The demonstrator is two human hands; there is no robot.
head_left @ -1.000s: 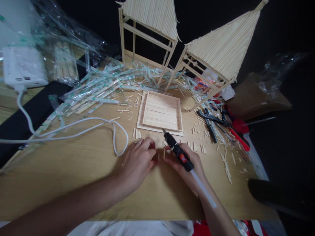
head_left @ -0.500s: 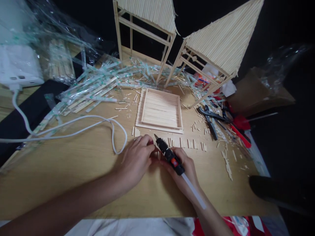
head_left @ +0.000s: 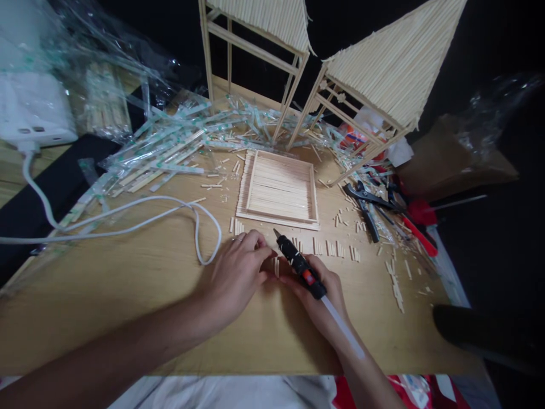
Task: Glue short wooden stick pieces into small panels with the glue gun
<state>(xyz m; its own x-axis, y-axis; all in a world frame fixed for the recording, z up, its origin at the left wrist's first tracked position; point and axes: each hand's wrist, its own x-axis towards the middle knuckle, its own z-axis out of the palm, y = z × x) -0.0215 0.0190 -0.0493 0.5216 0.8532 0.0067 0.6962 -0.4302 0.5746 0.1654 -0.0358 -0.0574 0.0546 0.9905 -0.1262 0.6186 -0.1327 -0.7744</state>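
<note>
My right hand [head_left: 322,292] is wrapped around a black hot glue gun [head_left: 297,258] with an orange-red part. A whitish glue stick [head_left: 344,328] sticks out of its back end, and the nozzle points up and left. My left hand [head_left: 240,267] is closed, thumb and fingers drawn together by a few short wooden sticks [head_left: 276,267]. These small pieces stand between the fingertips of both hands; the exact grip is partly hidden. Beyond the hands lies a shallow square tray made of wooden sticks [head_left: 315,199]. Small groups of cut sticks [head_left: 330,248] lie in a row before it.
Two stick-built structures with slanted roofs [head_left: 395,68] [head_left: 264,23] stand at the back. Plastic wrappers [head_left: 170,136] and loose sticks pile up behind the tray. Pliers [head_left: 368,207] lie at right. A white cable [head_left: 170,199] loops on the left from a white power block [head_left: 36,111].
The glue gun's nozzle has moved slightly right, away from my left fingertips, and the short sticks between my hands now show more. The whole view has shifted a little.
</note>
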